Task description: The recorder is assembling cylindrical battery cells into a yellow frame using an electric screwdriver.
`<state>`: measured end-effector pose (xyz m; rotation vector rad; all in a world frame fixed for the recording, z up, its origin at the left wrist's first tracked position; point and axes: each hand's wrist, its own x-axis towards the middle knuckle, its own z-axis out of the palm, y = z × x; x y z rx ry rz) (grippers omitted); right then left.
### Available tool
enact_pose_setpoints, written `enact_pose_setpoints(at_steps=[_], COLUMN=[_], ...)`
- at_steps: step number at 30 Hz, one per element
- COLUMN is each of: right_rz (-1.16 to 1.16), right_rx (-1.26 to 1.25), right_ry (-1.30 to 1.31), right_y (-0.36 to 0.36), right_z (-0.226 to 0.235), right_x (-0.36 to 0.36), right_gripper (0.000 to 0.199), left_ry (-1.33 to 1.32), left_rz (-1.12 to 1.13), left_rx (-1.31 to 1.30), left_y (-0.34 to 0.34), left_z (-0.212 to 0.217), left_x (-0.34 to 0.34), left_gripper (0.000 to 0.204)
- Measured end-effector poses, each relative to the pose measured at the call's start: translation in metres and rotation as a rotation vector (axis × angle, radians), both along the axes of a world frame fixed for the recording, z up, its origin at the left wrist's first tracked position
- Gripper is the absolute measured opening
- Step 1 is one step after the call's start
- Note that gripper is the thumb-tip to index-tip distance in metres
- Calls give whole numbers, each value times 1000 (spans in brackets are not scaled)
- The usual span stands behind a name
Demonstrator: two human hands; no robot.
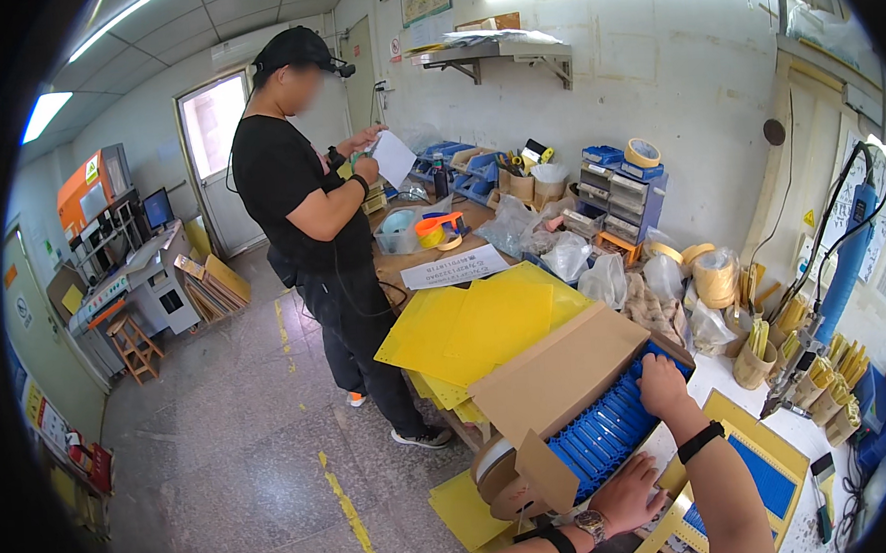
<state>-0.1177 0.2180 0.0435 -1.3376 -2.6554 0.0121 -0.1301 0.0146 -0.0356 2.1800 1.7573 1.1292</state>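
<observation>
A long open cardboard box [558,371] holds rows of blue slotted plastic pieces [601,430]. My right hand [662,385] reaches into its far end with fingers curled down among the pieces; the fingertips and whatever they grip are hidden. Lying against the box's near side, my left hand [627,491] has its fingers stretched out and apart. A yellow frame board [793,448] carrying a blue panel [764,475] lies to the right of the box, partly covered by my right forearm. A brush [823,497] lies beside the board.
Yellow sheets [466,325] are stacked beyond the box. Rolls of tape [642,153], plastic bags and a small drawer cabinet [621,195] crowd the bench. A blue power screwdriver [843,256] hangs at right. A co-worker [302,174] stands at left holding a white paper [394,159].
</observation>
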Motion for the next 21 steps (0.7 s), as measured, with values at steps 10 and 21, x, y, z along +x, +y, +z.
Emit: enact_pose_setpoints(at_steps=[10, 21], right_rz=[-27, 93], right_rx=[-12, 134], right_ry=[-78, -115], right_y=[3, -13], right_z=[-2, -5], right_x=[-5, -6], right_gripper=[28, 17], left_ry=[-58, -42], left_rz=[-6, -16], left_rx=[74, 44], left_y=[-1, 2], left_z=[0, -3], left_x=[1, -1], left_gripper=[45, 51])
